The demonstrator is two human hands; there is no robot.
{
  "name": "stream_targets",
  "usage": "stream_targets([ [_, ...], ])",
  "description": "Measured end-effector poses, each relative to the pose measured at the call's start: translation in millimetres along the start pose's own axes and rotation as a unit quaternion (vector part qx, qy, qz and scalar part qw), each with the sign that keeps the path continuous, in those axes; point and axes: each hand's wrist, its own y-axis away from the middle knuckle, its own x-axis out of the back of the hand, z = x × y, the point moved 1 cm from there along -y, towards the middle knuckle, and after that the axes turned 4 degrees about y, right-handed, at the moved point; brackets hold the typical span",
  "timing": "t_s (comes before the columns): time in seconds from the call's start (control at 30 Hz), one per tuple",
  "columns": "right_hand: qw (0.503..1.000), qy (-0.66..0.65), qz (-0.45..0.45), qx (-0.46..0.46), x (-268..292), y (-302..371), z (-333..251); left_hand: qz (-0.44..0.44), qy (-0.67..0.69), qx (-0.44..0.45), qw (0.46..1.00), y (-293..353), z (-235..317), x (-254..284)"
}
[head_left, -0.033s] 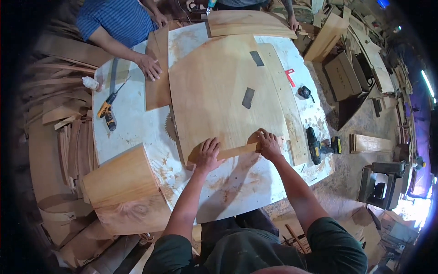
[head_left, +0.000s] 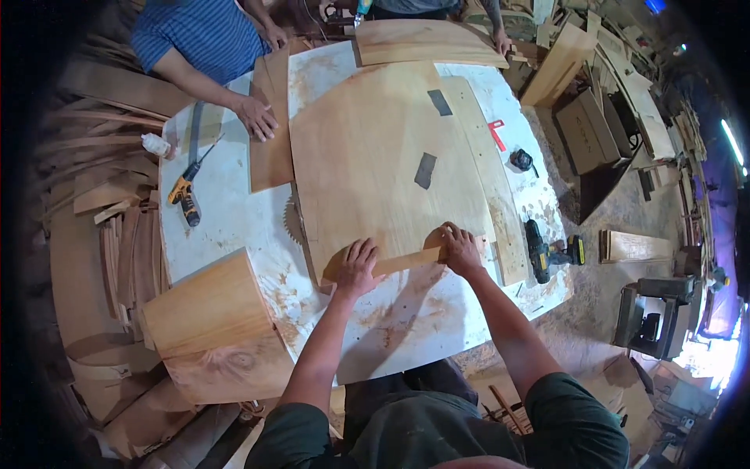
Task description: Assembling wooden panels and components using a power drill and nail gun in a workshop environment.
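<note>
A large pale wooden panel (head_left: 367,156) lies on the white worktable (head_left: 234,211), two dark patches on its face. Along its near edge runs a narrow wooden strip (head_left: 414,259). My left hand (head_left: 357,267) grips the strip near its left end, fingers over the top and thumb pointing right along the near side. Towards the right end my right hand (head_left: 462,248) is closed on the same strip, fingers bent over it. Part of the strip is hidden beneath both hands. Another narrower board (head_left: 512,262) shows along the panel's right side.
Opposite left, a co-worker's hand (head_left: 256,117) rests on a brown board (head_left: 269,168). Another person's hand (head_left: 501,39) touches a curved board (head_left: 430,41). A yellow drill (head_left: 184,192), saw blade (head_left: 291,220), dark drill (head_left: 539,252), tape measure (head_left: 521,159) and red square (head_left: 498,134) lie around the panel.
</note>
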Motion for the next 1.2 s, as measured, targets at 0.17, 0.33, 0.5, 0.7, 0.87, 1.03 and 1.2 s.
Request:
stream_targets([
  [0.17, 1.000, 0.016, -0.017, -0.018, 5.6, -5.1, -5.4, -0.001, -0.022, -0.013, 1.000, -2.6, -4.8, 0.0],
  [0.33, 1.000, 0.021, 0.003, -0.019, 7.4, -1.4, -5.7, -0.011, -0.025, -0.007, 1.000, -4.0, -2.0, 0.4],
  [0.5, 0.999, 0.014, -0.021, -0.031, 5.3, -0.6, -9.0, -0.033, -0.013, 0.012, 0.999, -1.4, -1.2, 2.8],
  [0.7, 0.999, 0.039, 0.023, -0.018, -8.1, -12.0, 9.8, -0.033, -0.005, 0.016, 0.999, -13.6, -7.4, 0.1],
  [0.87, 0.999, 0.035, 0.003, -0.010, 16.9, -40.3, -7.4, -0.014, -0.003, 0.007, 1.000, -27.9, -28.4, 1.6],
  [1.03, 0.999, 0.046, -0.005, -0.020, 7.7, -69.6, 2.4, -0.006, -0.019, -0.011, 1.000, -52.1, -47.8, 3.8],
  [1.2, 0.999, 0.036, -0.023, -0.024, 13.9, -85.7, 2.3, -0.037, -0.017, 0.013, 0.999, -63.9, -56.0, 5.6],
])
